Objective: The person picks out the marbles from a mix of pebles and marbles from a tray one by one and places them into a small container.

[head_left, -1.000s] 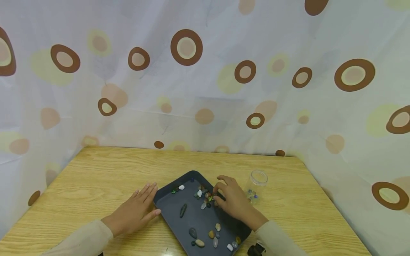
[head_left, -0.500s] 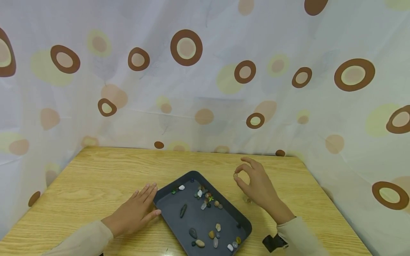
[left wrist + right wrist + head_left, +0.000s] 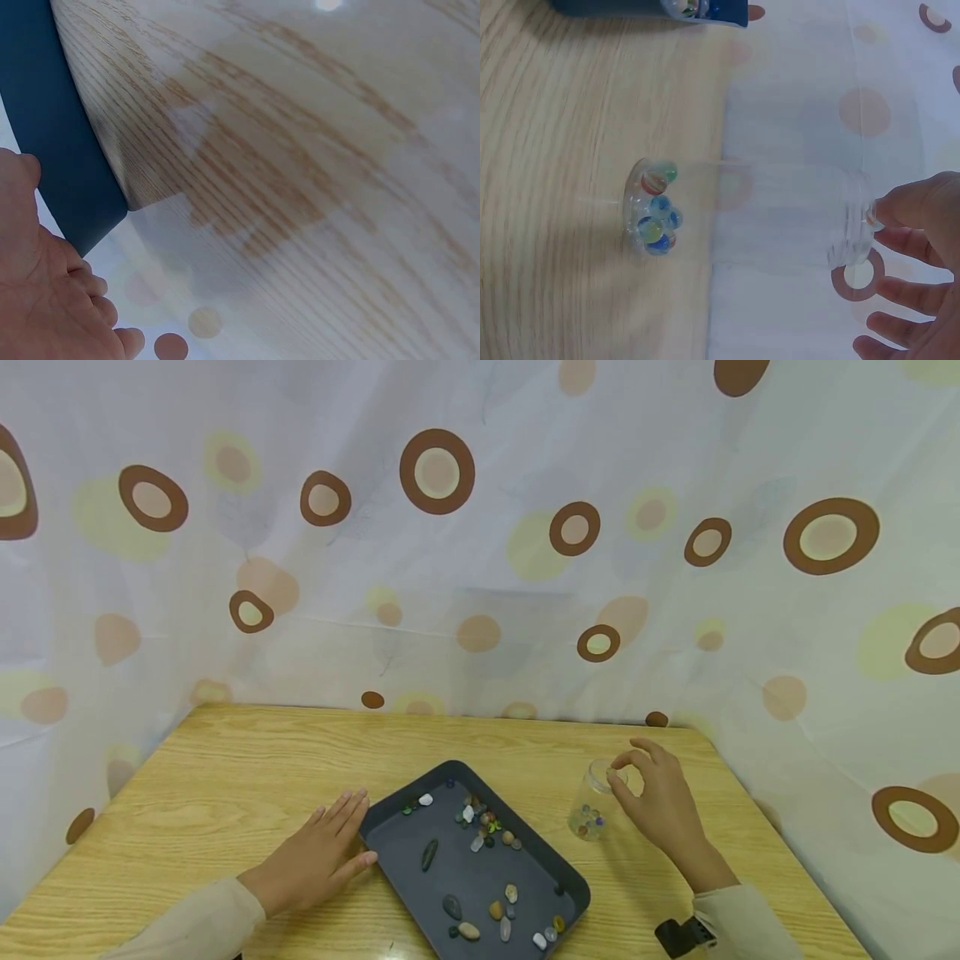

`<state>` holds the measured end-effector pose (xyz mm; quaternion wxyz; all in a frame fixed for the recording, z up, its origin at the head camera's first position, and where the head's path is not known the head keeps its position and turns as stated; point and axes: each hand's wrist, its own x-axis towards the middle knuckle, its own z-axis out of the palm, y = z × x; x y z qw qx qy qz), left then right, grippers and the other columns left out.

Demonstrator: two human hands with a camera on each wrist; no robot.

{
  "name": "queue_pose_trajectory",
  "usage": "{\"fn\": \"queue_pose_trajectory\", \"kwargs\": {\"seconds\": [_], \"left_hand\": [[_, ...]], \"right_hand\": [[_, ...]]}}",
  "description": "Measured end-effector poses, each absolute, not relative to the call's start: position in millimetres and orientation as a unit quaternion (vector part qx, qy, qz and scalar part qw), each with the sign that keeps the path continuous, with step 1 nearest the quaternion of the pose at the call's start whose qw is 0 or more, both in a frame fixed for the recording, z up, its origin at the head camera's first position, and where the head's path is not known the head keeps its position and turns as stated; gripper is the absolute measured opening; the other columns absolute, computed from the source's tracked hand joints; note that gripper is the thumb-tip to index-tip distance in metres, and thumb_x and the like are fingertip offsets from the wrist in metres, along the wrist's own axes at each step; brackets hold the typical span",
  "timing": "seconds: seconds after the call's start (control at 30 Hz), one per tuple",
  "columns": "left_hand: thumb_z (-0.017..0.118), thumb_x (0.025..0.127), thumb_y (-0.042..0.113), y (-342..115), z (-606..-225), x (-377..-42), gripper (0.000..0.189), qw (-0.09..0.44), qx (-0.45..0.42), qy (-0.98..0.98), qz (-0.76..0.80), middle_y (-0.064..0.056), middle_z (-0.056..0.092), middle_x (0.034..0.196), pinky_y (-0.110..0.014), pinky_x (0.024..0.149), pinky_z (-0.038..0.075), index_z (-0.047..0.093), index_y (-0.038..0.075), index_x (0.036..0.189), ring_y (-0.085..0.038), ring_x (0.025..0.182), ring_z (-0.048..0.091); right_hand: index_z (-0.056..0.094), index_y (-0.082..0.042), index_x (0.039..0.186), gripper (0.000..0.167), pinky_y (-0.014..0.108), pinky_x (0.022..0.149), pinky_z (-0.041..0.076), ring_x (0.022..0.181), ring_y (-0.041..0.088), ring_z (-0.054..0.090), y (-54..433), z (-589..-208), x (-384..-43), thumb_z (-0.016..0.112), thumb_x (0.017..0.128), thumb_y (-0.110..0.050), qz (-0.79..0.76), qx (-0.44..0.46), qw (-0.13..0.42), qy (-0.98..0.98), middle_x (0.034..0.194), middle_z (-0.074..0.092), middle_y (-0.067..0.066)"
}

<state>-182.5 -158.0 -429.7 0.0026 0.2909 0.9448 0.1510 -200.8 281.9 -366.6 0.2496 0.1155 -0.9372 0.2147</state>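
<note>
My right hand [image 3: 660, 797] pinches a marble [image 3: 874, 220] between thumb and index finger, right at the mouth of a clear jar [image 3: 597, 800]. The jar stands upright, with several glass marbles [image 3: 658, 225] at its bottom. Straight-fingered, my left hand [image 3: 315, 860] rests at the left edge of a dark tray [image 3: 405, 893]. Part of that hand [image 3: 45, 292] shows beside the tray's outer wall in the left wrist view. Inside the tray lie mixed pebbles and marbles, among them a long dark stone [image 3: 429, 854], a white stone [image 3: 425, 799] and a beige pebble [image 3: 468, 931].
The wooden table [image 3: 285, 760] reaches back to a white curtain [image 3: 480, 568] with brown and cream circles. A cluster of small stones and marbles [image 3: 487, 821] lies along the tray's far right wall. A dark strap [image 3: 682, 937] sits on the right wrist.
My right hand has lifted a marble from the tray and carried it right to the jar's mouth. The left hand has stayed still at the tray.
</note>
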Motion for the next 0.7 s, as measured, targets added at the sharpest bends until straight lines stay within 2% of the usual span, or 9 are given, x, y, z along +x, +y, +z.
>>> {"fn": "queue_pose_trajectory", "kwargs": {"seconds": [0.23, 0.7], "left_hand": [[0.039, 0.1, 0.05, -157.9, -429.6, -182.4, 0.076, 0.001, 0.29, 0.945, 0.15, -0.022, 0.018, 0.156, -0.061, 0.112, 0.021, 0.024, -0.007, 0.148, -0.041, 0.143, 0.019], [0.039, 0.1, 0.05, -157.9, -431.9, -184.0, 0.076, 0.01, 0.285, 0.946, 0.153, -0.021, 0.018, 0.157, -0.061, 0.112, 0.02, 0.024, -0.006, 0.149, -0.041, 0.143, 0.018]], "right_hand": [[0.067, -0.004, 0.095, 0.012, 0.068, 0.09, 0.039, 0.119, 0.054, 0.042, 286.6, -370.3, -202.7, 0.068, 0.09, -0.014, 0.224, 0.106, 0.238, -0.939, 0.132, 0.049, 0.028], [0.068, -0.003, 0.093, 0.01, 0.068, 0.09, 0.039, 0.114, 0.055, 0.045, 287.4, -371.6, -202.2, 0.07, 0.088, -0.011, 0.213, 0.119, 0.25, -0.937, 0.128, 0.053, 0.03]]}}
